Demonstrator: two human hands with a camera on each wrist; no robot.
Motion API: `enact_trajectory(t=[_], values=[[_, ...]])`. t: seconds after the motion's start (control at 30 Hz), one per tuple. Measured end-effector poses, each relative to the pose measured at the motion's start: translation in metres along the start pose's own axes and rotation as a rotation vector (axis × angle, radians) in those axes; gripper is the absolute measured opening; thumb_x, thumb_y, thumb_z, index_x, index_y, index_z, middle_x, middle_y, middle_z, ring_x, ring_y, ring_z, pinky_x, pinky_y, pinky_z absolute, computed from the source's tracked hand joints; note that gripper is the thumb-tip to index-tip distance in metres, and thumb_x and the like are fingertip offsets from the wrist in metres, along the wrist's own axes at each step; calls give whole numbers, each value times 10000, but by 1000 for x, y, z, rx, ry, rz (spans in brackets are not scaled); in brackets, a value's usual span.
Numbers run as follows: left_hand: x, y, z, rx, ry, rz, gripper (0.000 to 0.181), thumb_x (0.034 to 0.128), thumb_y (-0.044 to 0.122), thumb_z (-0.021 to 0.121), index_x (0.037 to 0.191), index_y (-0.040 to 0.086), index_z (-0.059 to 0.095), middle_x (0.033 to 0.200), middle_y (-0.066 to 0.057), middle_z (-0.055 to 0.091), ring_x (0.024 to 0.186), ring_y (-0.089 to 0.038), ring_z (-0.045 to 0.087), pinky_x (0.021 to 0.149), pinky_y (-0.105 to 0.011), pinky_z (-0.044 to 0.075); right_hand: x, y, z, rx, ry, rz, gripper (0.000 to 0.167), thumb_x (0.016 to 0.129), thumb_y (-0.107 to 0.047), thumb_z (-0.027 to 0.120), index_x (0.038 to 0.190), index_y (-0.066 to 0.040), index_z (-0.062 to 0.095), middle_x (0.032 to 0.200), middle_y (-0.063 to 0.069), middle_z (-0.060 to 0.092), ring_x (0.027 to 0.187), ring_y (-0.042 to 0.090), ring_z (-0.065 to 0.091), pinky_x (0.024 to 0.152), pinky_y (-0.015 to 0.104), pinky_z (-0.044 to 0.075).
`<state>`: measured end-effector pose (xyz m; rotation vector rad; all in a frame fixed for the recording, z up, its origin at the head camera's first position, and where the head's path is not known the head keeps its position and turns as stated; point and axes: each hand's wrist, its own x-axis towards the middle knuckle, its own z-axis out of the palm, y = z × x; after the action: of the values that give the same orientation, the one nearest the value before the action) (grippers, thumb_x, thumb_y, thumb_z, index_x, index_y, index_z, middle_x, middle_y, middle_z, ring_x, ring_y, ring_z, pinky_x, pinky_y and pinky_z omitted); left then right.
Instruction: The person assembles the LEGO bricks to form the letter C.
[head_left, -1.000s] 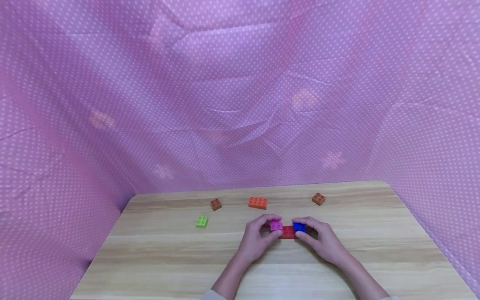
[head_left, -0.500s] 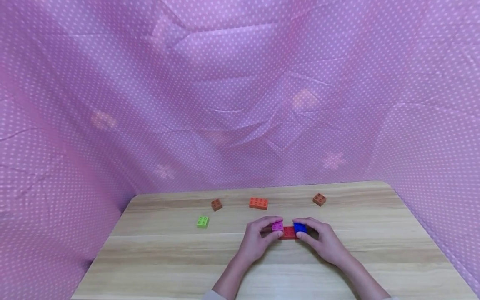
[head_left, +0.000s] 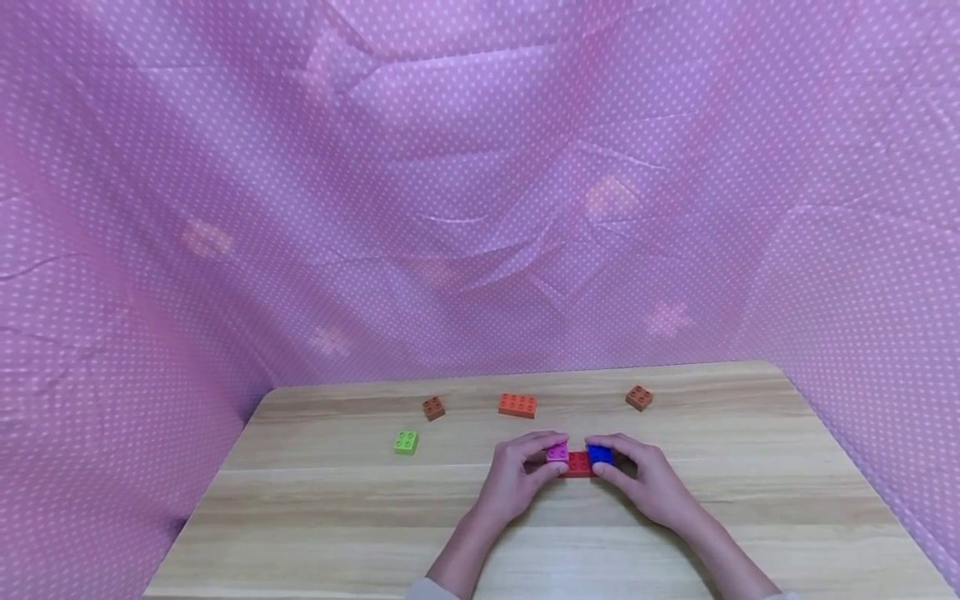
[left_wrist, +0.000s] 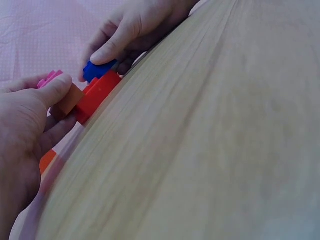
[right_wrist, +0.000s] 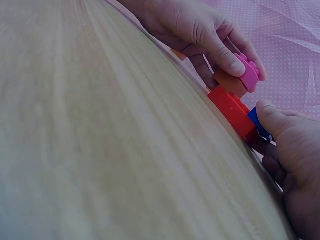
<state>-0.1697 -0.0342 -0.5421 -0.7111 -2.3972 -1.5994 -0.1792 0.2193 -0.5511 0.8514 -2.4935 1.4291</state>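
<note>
My left hand (head_left: 512, 479) pinches a small stack: a pink brick (right_wrist: 250, 72) on top of a brown brick (right_wrist: 230, 82). This stack is over the left end of a long red brick (head_left: 578, 464) on the table; whether the studs are joined cannot be told. At the red brick's right end is a blue brick (head_left: 600, 455), gripped by my right hand (head_left: 651, 482) between thumb and fingers. The left wrist view shows the blue brick (left_wrist: 97, 71) on top of the red brick (left_wrist: 97, 96). Fingers hide the stack's far side.
Behind the hands, an orange brick (head_left: 517, 406) lies toward the table's back edge. To its left are a brown brick (head_left: 433, 407) and a lime green brick (head_left: 406, 442); another brown brick (head_left: 639, 397) lies at right. A pink dotted cloth (head_left: 480, 208) surrounds the wooden table (head_left: 315, 517).
The left hand and its pink-topped stack have shifted slightly right, toward the blue brick. My right hand stays on the blue brick, almost still.
</note>
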Motion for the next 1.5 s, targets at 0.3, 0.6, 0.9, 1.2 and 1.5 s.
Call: enact_trajectory(t=[0.3,0.6,0.9,1.2,1.5], values=[[-3,-3,2,-82,-7,-72,484,926,163,805,1381,64,674,1303,-93,726,1132,-219,728,916,-253,607,-1,1,1,20,-4,7,368,1011,-185,729,1368,-101,698,1260,-51,741,1184,172,683,1029,305,556],[-3,-6,4,-148,-5,-129,383,1010,263,740,1358,107,698,1314,-38,717,1159,-221,707,964,-271,591,-1,1,1,16,5,-4,360,1007,-178,733,1356,-97,703,1248,-46,744,1167,160,687,1009,296,563],[0,-1,3,-173,7,-137,340,997,228,756,1309,93,735,1261,-41,736,1118,-157,708,963,-294,603,0,-1,0,11,6,5,360,1007,-188,734,1354,-98,704,1254,-54,743,1184,182,687,1029,311,559],[0,3,1,-160,15,-129,339,1001,197,753,1286,15,729,1223,-86,748,1063,-165,719,941,-310,614,2,-1,1,32,-2,-5,357,1008,-169,730,1349,-68,701,1261,8,747,1188,198,689,1016,305,568],[-1,-2,3,-136,2,-107,330,1016,231,733,1310,80,726,1243,-37,745,1099,-140,703,967,-304,601,0,0,0,41,1,-4,352,1007,-156,731,1348,-72,704,1264,1,745,1187,187,688,1009,292,569]])
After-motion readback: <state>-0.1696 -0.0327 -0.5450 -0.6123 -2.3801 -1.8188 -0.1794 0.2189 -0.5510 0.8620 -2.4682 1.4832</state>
